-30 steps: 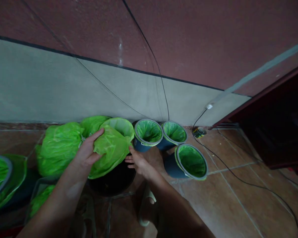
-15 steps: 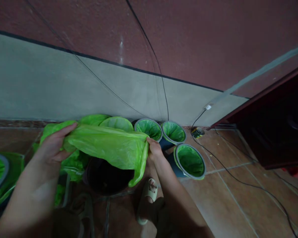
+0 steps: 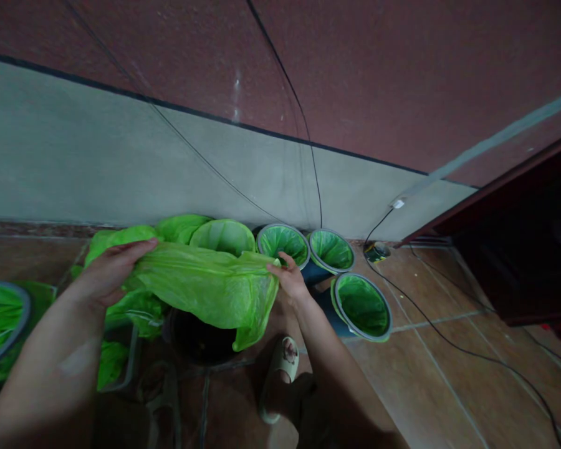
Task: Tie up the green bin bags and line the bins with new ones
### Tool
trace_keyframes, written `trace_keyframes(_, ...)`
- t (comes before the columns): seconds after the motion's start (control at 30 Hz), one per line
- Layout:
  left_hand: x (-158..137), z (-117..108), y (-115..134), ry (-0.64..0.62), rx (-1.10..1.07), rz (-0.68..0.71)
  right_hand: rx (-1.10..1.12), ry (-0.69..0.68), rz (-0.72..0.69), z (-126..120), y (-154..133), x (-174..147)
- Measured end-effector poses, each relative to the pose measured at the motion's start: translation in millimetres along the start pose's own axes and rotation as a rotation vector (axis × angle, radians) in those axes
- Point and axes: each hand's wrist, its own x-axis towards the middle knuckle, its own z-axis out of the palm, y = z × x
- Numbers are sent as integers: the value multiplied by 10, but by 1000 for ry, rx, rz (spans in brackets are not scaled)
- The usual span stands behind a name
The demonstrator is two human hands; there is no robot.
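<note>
A thin green plastic bag (image 3: 201,287) is stretched between my hands in front of me. My left hand (image 3: 116,268) grips its left end, thumb on top. At the opposite end, my right hand (image 3: 287,275) pinches the bag's upper corner between thumb and finger, with the other fingers raised. Below the hanging bag stands a dark bin (image 3: 201,343), its inside black and its far rim hidden by the plastic. More green bags (image 3: 140,312) lie bunched behind and under my left hand.
Green-lined bins stand along the wall: one behind the bag (image 3: 224,234), two beside it (image 3: 285,240) (image 3: 331,249), and another nearer bin (image 3: 362,305). A lined bin (image 3: 4,318) is at far left. A black cable (image 3: 430,321) crosses the tiles past a small can (image 3: 376,251).
My right hand has shifted slightly left and its fingers have lifted, now pinching the corner. The bag sags a little more between my hands. The view has turned slightly left.
</note>
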Motion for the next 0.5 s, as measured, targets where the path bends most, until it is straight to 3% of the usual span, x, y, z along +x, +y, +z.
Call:
trace_keyframes(0.13,62,-159,-47,-116,235,80,-134,-54,-105,-174,-108,100)
trace_keyframes(0.33,38,-249,-92,-590,569,211,-94,146,-240,-517,-402,225)
trace_keyframes(0.4,56,-217,-134,-625,649,248,-110,186,-280,-576,-467,221)
trace_keyframes(0.5,147,-221,-209,-549,837,311,-193,220,-367,-645,-525,205)
